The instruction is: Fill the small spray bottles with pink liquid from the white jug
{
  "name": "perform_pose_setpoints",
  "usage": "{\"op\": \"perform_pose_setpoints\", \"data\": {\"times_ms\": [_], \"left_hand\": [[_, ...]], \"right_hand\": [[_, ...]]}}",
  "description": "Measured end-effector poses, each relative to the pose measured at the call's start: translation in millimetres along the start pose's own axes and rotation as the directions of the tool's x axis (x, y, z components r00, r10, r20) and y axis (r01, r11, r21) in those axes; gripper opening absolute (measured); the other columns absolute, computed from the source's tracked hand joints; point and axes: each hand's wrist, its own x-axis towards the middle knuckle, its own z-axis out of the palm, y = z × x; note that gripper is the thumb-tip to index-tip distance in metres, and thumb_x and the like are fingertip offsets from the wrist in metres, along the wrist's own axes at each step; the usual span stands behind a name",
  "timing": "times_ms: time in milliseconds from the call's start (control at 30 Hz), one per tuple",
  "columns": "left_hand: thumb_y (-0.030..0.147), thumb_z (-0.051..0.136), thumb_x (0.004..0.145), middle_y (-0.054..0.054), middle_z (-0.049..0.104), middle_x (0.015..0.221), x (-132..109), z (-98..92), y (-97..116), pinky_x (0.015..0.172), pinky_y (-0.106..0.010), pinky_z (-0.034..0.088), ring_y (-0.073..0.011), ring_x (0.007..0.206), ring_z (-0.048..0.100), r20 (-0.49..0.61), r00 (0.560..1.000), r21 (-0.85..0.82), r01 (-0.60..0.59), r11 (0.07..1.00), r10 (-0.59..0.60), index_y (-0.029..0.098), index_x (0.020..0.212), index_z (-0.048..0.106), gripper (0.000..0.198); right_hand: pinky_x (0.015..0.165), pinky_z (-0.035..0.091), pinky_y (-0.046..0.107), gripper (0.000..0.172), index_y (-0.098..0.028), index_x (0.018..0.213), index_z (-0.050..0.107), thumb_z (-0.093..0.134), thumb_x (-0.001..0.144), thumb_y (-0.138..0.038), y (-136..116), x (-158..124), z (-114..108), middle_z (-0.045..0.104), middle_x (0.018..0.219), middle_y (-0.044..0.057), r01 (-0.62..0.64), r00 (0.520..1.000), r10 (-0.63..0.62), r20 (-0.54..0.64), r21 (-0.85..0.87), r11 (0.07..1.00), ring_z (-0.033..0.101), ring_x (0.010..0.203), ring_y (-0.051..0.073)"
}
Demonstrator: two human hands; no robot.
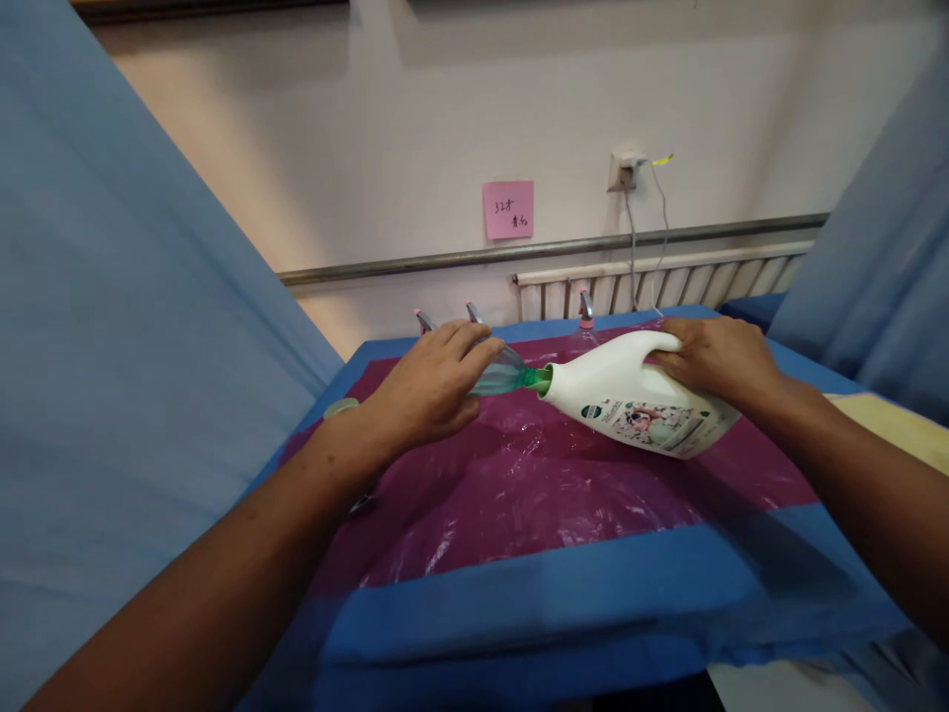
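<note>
My left hand (441, 376) is closed around a clear, green-tinted plastic bottle (502, 372), which lies nearly on its side in the air. Its green neck meets the open mouth of a white detergent jug (630, 396). My right hand (708, 351) grips that jug by its handle, and the jug is tilted with its mouth to the left. A printed label shows on its front. Whether liquid passes between the two mouths cannot be made out. Fingers of the left hand hide part of the clear bottle.
Spray bottles stand behind my hands, one with a pink collar (585, 314). A shiny purple plastic sheet (534, 494) covers the blue-draped table (593, 583). Yellow cloth (890, 425) lies at right. A blue curtain (148, 297) hangs left; a pink note (508, 210) sticks to the wall.
</note>
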Motion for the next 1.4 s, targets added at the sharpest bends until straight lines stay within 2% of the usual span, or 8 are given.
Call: {"op": "perform_pose_setpoints", "data": {"times_ms": [333,667,1100,1400], "left_hand": [[0.007,0.066,0.083,-0.019,0.061,0.159,4,-0.3,1,0.119,-0.06,0.053,-0.041,0.147,0.057,0.021,1.0,0.053,-0.001,0.999,0.0,0.023,0.158,0.049,0.079],[0.006,0.065,0.084,-0.017,0.06,0.161,7,-1.4,1,0.123,-0.059,0.052,-0.0398,0.149,0.056,0.042,0.999,0.067,0.015,0.998,-0.018,0.023,0.155,0.053,0.074],[0.003,0.062,0.085,-0.018,0.063,0.161,13,-2.4,0,0.124,-0.057,0.051,-0.0384,0.15,0.058,0.052,0.998,0.145,-0.028,0.989,0.02,0.021,0.151,0.058,0.069],[0.001,0.062,0.088,-0.02,0.061,0.165,16,-7.5,2,0.125,-0.056,0.049,-0.0401,0.155,0.055,0.077,0.997,0.148,-0.036,0.988,0.024,0.017,0.152,0.06,0.066]], "right_hand": [[0.069,0.024,0.04,0.062,-0.023,0.129,0.079,0.045,0.107,-0.069,-1,0,-3,0.081,0.107,0.019,-0.001,1.0,0.001,0.031,0.019,1.0,0.066,0.084,0.032],[0.069,0.024,0.04,0.06,-0.024,0.127,0.08,0.045,0.107,-0.069,0,0,0,0.081,0.104,0.018,-0.009,1.0,0.008,0.015,0.024,1.0,0.063,0.081,0.031],[0.07,0.026,0.041,0.061,-0.024,0.129,0.079,0.044,0.107,-0.069,1,1,0,0.081,0.108,0.019,-0.017,0.999,0.016,0.038,0.013,1.0,0.068,0.086,0.033],[0.067,0.025,0.039,0.058,-0.028,0.13,0.08,0.045,0.106,-0.068,3,4,9,0.083,0.106,0.015,-0.024,1.0,0.023,-0.007,-0.037,0.999,0.069,0.084,0.033]]}}
